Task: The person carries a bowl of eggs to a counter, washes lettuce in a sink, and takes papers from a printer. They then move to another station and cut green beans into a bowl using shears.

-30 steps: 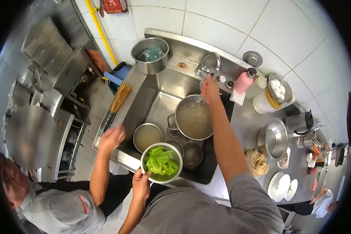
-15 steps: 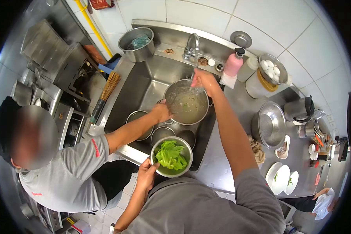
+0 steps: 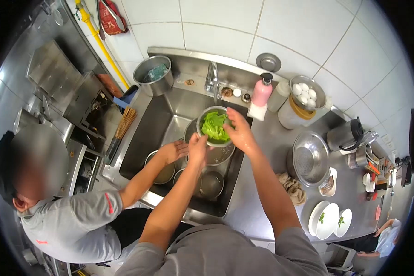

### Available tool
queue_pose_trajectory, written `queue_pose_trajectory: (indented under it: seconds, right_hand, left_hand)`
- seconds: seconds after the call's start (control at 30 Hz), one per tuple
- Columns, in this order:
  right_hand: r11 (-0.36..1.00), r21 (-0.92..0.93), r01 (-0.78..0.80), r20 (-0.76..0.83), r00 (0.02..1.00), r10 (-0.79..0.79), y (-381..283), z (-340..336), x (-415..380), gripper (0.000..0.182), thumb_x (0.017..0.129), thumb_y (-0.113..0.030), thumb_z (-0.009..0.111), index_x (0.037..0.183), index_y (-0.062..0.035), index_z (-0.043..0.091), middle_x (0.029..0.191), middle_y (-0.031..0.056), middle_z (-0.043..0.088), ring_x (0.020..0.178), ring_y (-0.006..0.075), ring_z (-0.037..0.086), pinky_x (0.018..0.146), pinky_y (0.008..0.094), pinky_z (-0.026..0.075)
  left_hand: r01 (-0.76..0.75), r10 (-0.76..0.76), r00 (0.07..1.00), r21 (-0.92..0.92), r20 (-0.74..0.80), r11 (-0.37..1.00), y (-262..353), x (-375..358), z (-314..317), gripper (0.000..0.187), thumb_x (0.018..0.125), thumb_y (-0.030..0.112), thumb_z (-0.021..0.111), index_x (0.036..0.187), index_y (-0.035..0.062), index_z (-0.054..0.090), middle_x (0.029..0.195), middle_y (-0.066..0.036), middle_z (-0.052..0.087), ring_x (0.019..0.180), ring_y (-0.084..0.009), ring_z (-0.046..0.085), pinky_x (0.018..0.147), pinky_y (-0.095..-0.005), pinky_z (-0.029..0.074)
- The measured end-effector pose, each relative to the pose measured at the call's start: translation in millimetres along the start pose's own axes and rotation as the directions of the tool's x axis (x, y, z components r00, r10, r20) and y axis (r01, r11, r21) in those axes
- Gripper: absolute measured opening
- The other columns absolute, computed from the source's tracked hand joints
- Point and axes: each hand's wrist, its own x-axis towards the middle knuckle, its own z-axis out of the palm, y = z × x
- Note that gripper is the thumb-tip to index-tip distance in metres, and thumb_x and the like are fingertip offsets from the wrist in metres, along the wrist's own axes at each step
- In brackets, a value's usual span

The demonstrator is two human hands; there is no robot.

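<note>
A small metal bowl (image 3: 200, 123) with green leafy lettuce (image 3: 215, 127) in it is up under the faucet (image 3: 212, 79), over a larger pot (image 3: 219, 156) in the sink. My left hand (image 3: 198, 148) grips the bowl's near left side. At the bowl's right rim is my right hand (image 3: 240, 130), its fingers stretched and apart, thumb over the leaves. A co-worker's hand (image 3: 172, 152) hovers to the left of mine with fingers extended. The bowl hides much of the pot below.
Several metal pots, one a round pot (image 3: 212, 184), sit in the sink (image 3: 140, 131). A pink soap bottle (image 3: 262, 90), a bowl of eggs (image 3: 307, 94), a colander (image 3: 310, 158), a rag (image 3: 291, 188) and white dishes (image 3: 328, 221) stand on the right counter. A co-worker (image 3: 73, 221) stands at left.
My left hand has brought the lettuce bowl from the sink's front edge to under the faucet. My right hand has moved down from the water to the bowl. The co-worker's hand has left the pot.
</note>
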Motion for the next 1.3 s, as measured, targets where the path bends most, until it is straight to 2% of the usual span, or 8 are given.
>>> queue_pose_trajectory:
  seconds: [0.13,0.37,0.6,0.8,0.93,1.0,1.1,1.3]
  right_hand:
    - [0.87,-0.494,0.01,0.026,1.0,0.003,17.0,25.3,39.8,0.083,0.079,-0.025,0.077,0.151,-0.0107,0.039,0.151,0.022,0.04,0.135,0.0392,0.044,0.114,0.0431,0.035]
    - [0.846,-0.433,0.311,0.376,0.915,-0.144,29.7,38.0,70.5,0.035,0.075,-0.017,0.071,0.11,-0.0136,0.069,0.115,0.013,0.063,0.109,0.0362,0.059,0.097,0.0454,0.047]
    - [0.824,-0.482,0.298,0.266,0.946,-0.187,16.0,44.3,71.4,0.031,0.075,-0.024,0.072,0.102,-0.0089,0.071,0.116,0.0077,0.066,0.118,0.0314,0.055,0.096,0.0467,0.046]
    - [0.697,-0.639,0.325,0.545,0.831,0.112,6.1,36.4,70.4,0.05,0.082,-0.037,0.07,0.125,-0.0122,0.065,0.124,0.0121,0.064,0.126,0.034,0.052,0.102,0.0526,0.042]
    - [0.846,-0.445,0.294,0.459,0.886,-0.066,35.3,49.6,63.9,0.062,0.086,-0.044,0.068,0.139,-0.0138,0.056,0.138,0.016,0.057,0.134,0.0359,0.046,0.108,0.0513,0.038]
    - [0.955,-0.297,-0.002,0.685,0.696,0.215,33.0,44.8,68.3,0.076,0.084,-0.05,0.071,0.145,-0.0098,0.049,0.149,0.0201,0.046,0.139,0.0371,0.041,0.112,0.0509,0.035]
    - [0.886,-0.353,0.301,0.601,0.799,-0.032,40.5,52.2,58.4,0.092,0.076,-0.055,0.078,0.146,-0.0037,0.046,0.148,0.024,0.045,0.138,0.0388,0.042,0.112,0.05,0.035]
    - [0.957,-0.285,0.056,0.535,0.838,0.11,20.8,61.9,56.7,0.094,0.065,-0.053,0.087,0.134,0.0011,0.055,0.132,0.0216,0.061,0.124,0.0373,0.056,0.104,0.0423,0.044]
  left_hand:
    - [-0.036,0.035,0.999,0.113,0.007,0.993,4.7,43.0,25.6,0.011,0.094,0.009,0.056,0.084,0.012,0.053,0.082,-0.001,0.062,0.07,-0.0132,0.063,0.06,-0.0313,0.058]
    - [0.021,-0.021,1.0,0.156,-0.004,0.988,27.9,78.7,7.8,0.014,0.091,0.008,0.058,0.079,0.0118,0.051,0.076,-0.002,0.058,0.061,-0.0129,0.06,0.051,-0.0333,0.058]
    - [0.004,-0.004,1.0,0.156,-0.004,0.988,32.6,76.3,10.0,0.014,0.091,0.008,0.057,0.079,0.0105,0.05,0.073,-0.001,0.053,0.06,-0.0112,0.055,0.051,-0.0322,0.058]
    - [0.018,-0.012,0.999,0.19,-0.032,0.982,42.5,65.7,2.6,0.01,0.09,0.008,0.057,0.082,0.0092,0.052,0.073,0.0,0.053,0.061,-0.0116,0.057,0.05,-0.0311,0.058]
    - [0.025,-0.026,1.0,0.271,-0.002,0.962,35.6,87.7,-14.6,0.013,0.089,0.009,0.058,0.078,0.0097,0.05,0.072,0.0,0.052,0.06,-0.0117,0.056,0.049,-0.0308,0.058]
    - [0.052,-0.064,0.997,0.283,0.033,0.958,37.8,94.9,-26.9,0.022,0.088,0.007,0.06,0.072,0.0122,0.047,0.069,-0.001,0.053,0.054,-0.0112,0.051,0.044,-0.03,0.052]
    - [0.026,-0.045,0.998,0.38,0.041,0.925,52.4,88.7,-22.4,0.025,0.086,0.009,0.063,0.068,0.0128,0.046,0.064,0.002,0.048,0.052,-0.0083,0.045,0.04,-0.0271,0.038]
    - [0.034,-0.062,0.997,0.495,0.04,0.868,47.2,101.2,-29.2,0.022,0.086,0.011,0.064,0.069,0.0126,0.05,0.061,0.003,0.047,0.05,-0.0073,0.039,0.039,-0.0278,0.032]
